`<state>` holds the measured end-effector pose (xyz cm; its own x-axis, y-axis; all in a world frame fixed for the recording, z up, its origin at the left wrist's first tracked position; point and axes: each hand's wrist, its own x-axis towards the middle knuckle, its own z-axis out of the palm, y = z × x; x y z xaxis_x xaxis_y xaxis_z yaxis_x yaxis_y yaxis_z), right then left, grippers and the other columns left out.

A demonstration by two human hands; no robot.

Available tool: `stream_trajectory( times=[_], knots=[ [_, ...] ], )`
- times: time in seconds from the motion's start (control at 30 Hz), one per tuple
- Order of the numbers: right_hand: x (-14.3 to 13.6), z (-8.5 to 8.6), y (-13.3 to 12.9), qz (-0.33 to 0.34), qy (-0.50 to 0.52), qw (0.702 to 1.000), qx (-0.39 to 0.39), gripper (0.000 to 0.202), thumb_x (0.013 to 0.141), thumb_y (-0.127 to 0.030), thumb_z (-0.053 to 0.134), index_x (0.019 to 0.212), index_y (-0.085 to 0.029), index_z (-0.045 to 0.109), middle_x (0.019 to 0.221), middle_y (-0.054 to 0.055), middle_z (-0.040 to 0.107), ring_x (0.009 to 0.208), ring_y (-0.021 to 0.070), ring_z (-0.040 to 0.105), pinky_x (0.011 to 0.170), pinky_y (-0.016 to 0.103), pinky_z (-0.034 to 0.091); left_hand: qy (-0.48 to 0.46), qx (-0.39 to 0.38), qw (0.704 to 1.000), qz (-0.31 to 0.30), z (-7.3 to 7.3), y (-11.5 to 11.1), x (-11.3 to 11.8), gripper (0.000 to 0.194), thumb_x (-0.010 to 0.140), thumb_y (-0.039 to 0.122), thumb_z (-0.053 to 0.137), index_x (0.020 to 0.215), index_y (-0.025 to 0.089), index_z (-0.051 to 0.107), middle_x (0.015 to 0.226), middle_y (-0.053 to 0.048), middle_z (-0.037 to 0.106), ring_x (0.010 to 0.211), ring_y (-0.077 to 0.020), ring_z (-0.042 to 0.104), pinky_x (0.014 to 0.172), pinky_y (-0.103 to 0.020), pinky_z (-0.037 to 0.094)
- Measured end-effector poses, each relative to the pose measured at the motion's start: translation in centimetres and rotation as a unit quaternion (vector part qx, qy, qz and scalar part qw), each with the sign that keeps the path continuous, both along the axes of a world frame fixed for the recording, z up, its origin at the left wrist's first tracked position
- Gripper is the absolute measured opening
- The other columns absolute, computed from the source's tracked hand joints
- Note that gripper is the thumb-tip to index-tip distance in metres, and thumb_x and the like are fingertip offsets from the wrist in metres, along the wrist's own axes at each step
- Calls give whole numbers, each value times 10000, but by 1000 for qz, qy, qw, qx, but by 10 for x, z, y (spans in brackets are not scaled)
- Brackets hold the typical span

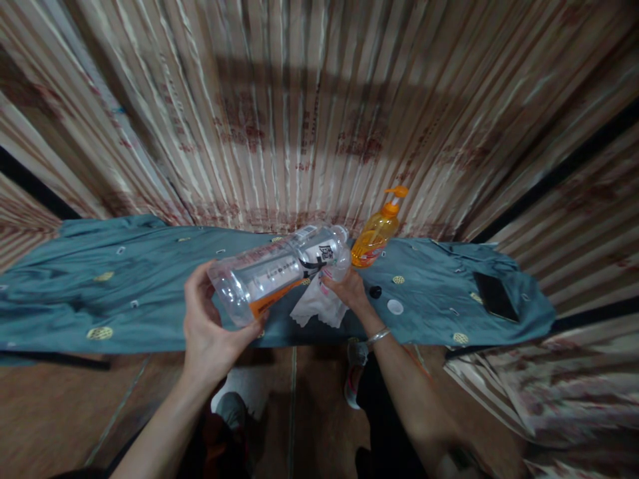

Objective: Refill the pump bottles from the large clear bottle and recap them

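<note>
A large clear plastic bottle [272, 269] with a printed label lies tilted across the middle, its neck pointing up and to the right. My left hand [212, 332] is closed around the bottle's base end. By the neck, my right hand [353, 290] grips a smaller clear bottle [339, 261], partly hidden behind the large one and my fingers. The two bottles overlap in view, so I cannot tell whether they touch. A crumpled white tissue [319, 305] is just below my right hand. Behind it stands an orange pump bottle [374, 236] holding amber liquid.
A black cap [375, 291] and a white round lid [395, 307] lie right of my right hand. A dark phone [495, 297] rests at the right on the teal tablecloth [154, 286]. A striped curtain [299, 133] hangs close behind the narrow table.
</note>
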<state>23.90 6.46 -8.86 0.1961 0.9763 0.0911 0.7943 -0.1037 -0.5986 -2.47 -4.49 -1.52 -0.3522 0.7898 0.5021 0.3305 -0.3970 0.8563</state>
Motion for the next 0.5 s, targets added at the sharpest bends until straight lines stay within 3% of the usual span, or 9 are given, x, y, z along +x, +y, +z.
stream_trajectory(
  times=[0.13, 0.5],
  knots=[
    [-2, 5, -2, -10, 17, 999, -31, 528, 894, -382, 846, 1354, -189, 674, 1328, 163, 815, 1268, 324, 788, 1083, 414, 636, 6, 2, 1000, 5, 0, 0, 1, 989, 529, 482, 976, 1394, 287, 538, 1399, -125, 665, 1334, -413, 670, 1229, -645, 519],
    [-5, 9, -4, -21, 17, 999, -33, 567, 898, -366, 853, 1394, -174, 658, 1315, 181, 813, 1273, 337, 781, 1089, 428, 632, 3, 2, 1000, 8, 2, -1, 2, 986, 511, 457, 977, 1379, 280, 544, 1395, -141, 661, 1318, -411, 673, 1213, -640, 527]
  ],
)
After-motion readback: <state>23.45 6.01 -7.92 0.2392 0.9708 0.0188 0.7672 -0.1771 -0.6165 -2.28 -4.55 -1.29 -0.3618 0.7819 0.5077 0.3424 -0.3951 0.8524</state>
